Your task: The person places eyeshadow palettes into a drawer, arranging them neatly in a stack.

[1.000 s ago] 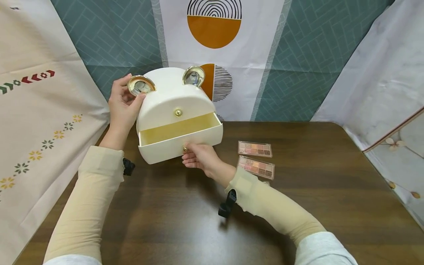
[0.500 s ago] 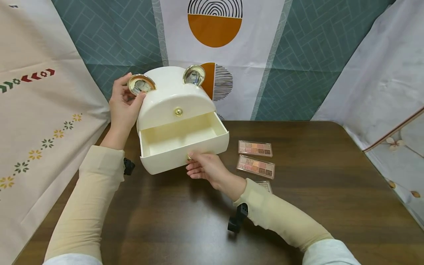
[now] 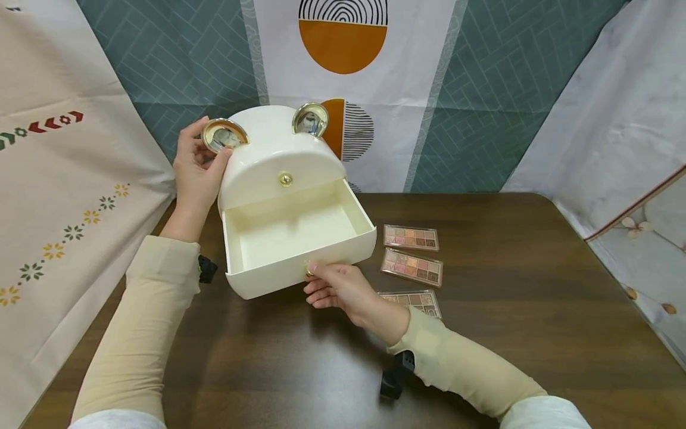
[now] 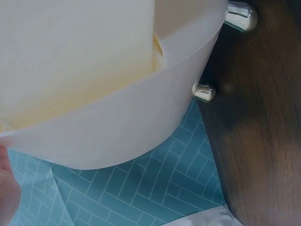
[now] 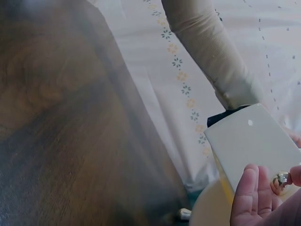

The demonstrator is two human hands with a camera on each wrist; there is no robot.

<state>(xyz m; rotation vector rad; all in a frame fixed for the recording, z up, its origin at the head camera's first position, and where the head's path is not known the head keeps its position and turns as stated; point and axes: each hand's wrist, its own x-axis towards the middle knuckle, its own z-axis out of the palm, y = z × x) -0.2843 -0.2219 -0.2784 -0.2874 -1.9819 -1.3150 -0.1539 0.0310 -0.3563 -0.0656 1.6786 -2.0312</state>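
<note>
A cream storage box (image 3: 278,161) with a domed top and two gold-rimmed ear mirrors stands on the dark wooden table (image 3: 514,333). Its lower drawer (image 3: 292,238) is pulled far out and holds nothing. My right hand (image 3: 334,286) pinches the small gold knob (image 3: 309,271) on the drawer front; that knob (image 5: 281,179) shows between fingertips in the right wrist view. My left hand (image 3: 195,170) holds the box's left side, with the thumb by the left ear mirror (image 3: 221,134). The left wrist view shows the box's cream underside (image 4: 108,94) and a gold foot (image 4: 204,92).
Three eyeshadow palettes lie right of the box: one (image 3: 411,237) farthest back, one (image 3: 412,267) in the middle, one (image 3: 415,300) partly behind my right wrist. Patterned cloth hangs at the back and along both sides of the table.
My right hand has drawn the drawer further out toward me, from barely open to well extended. A third palette has come into sight. The left hand has kept its hold.
</note>
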